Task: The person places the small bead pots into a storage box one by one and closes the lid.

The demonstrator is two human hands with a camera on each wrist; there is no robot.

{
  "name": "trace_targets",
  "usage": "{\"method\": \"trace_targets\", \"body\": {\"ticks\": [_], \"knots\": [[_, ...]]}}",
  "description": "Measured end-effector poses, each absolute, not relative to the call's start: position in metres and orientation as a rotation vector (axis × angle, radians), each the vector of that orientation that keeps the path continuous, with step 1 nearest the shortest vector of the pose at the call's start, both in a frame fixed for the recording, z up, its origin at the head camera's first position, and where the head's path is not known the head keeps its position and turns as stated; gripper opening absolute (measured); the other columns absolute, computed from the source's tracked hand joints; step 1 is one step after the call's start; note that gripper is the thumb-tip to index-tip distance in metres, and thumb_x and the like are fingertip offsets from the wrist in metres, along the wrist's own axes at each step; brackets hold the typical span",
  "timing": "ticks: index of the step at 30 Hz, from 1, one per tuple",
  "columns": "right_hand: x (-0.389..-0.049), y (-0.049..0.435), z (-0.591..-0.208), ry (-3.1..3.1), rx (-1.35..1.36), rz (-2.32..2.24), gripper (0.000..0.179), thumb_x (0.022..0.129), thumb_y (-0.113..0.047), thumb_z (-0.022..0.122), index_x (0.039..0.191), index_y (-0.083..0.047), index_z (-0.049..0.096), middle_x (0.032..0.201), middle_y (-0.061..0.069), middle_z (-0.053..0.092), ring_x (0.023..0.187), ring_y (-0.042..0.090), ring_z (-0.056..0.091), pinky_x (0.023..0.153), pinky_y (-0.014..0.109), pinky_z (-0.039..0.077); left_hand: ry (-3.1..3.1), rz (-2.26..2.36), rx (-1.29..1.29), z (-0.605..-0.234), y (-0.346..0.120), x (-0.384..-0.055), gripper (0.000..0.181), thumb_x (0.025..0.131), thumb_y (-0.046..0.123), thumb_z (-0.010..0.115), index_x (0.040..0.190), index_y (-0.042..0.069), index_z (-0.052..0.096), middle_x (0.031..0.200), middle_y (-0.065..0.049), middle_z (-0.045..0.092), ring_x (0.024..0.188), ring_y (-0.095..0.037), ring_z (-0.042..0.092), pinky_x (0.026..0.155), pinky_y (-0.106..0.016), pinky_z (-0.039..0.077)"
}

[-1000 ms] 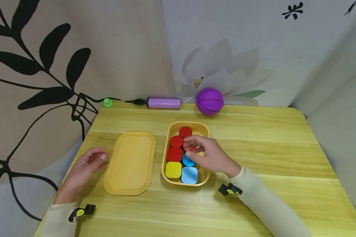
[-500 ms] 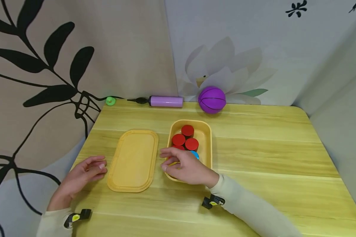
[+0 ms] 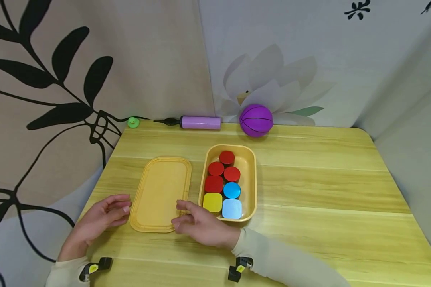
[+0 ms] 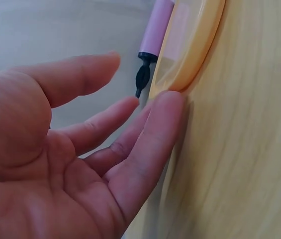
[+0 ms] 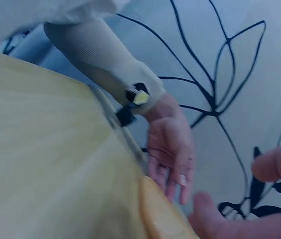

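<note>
A flat yellow-orange lid (image 3: 161,191) with rounded corners lies on the table between my two hands. My left hand (image 3: 105,217) is at its left edge, fingers relaxed and palm facing the lid; in the left wrist view a fingertip (image 4: 169,102) is right at the lid's rim (image 4: 200,55). Over the lid's lower right corner hovers my right hand (image 3: 204,225), its fingers loosely bent with nothing between them. Just behind that hand stands a yellow-orange box (image 3: 249,179) holding several red pieces (image 3: 213,184), a yellow block (image 3: 212,202), a blue disc (image 3: 232,190) and a light blue block (image 3: 232,209).
Along the table's back edge sit a small green duck (image 3: 133,122), a purple hand pump (image 3: 201,122) with a black nozzle, and a purple ball (image 3: 256,120). A patterned curtain (image 3: 158,59) hangs right behind them. The wooden table (image 3: 319,191) extends to the right of the box.
My right hand has moved from over the box, leftward and toward me, to the lid's near right corner. My left hand has shifted slightly toward me. Box and lid stay in place.
</note>
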State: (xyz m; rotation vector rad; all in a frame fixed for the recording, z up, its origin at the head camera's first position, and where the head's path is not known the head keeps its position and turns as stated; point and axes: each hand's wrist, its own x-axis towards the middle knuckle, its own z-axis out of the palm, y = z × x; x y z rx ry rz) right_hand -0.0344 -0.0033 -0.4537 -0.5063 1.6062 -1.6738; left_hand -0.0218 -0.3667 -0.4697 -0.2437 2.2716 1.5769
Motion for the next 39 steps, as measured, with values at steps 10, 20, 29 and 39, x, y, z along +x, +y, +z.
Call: {"method": "trace_targets", "body": {"ticks": [10,20,29,39], "knots": [[-0.014,-0.018,-0.474,1.749,-0.415,-1.787,0.072,0.104,-0.014,0.061,0.164,0.003,0.026,0.169,0.018,0.031,0.152,0.033,0.044,0.115,0.035,0.048,2.242,1.605,-0.28,-0.473,-0.366,-0.02,0.065,0.102,0.016,0.073,0.152,-0.011,0.043,0.124,0.001,0.07,0.105,-0.002,0.071,0.088,-0.027,0.062],[-0.016,-0.026,-0.484,1.809,-0.323,-1.842,0.076,0.105,-0.013,0.056,0.166,0.003,0.016,0.172,0.018,0.025,0.156,0.03,0.034,0.125,0.047,0.036,2.293,1.544,-0.336,-0.477,-0.36,-0.025,0.065,0.101,0.019,0.075,0.152,-0.01,0.047,0.138,-0.02,0.066,0.105,0.001,0.07,0.088,-0.026,0.061],[-0.019,-0.032,-0.492,1.81,-0.328,-1.906,0.07,0.108,-0.007,0.049,0.166,0.005,0.013,0.166,0.02,0.033,0.153,0.029,0.037,0.124,0.049,0.036,2.274,1.524,-0.371,-0.478,-0.363,-0.031,0.064,0.1,0.019,0.076,0.149,-0.012,0.049,0.116,0.001,0.073,0.098,-0.002,0.072,0.086,-0.027,0.062],[-0.019,-0.037,-0.49,1.871,-0.404,-1.907,0.068,0.105,-0.002,0.05,0.165,0.007,0.019,0.166,0.019,0.031,0.147,0.031,0.042,0.118,0.042,0.044,2.156,1.724,-0.329,-0.475,-0.372,-0.031,0.043,0.101,0.01,0.073,0.139,-0.006,0.062,0.106,0.016,0.074,0.097,-0.003,0.074,0.081,-0.026,0.063]]}}
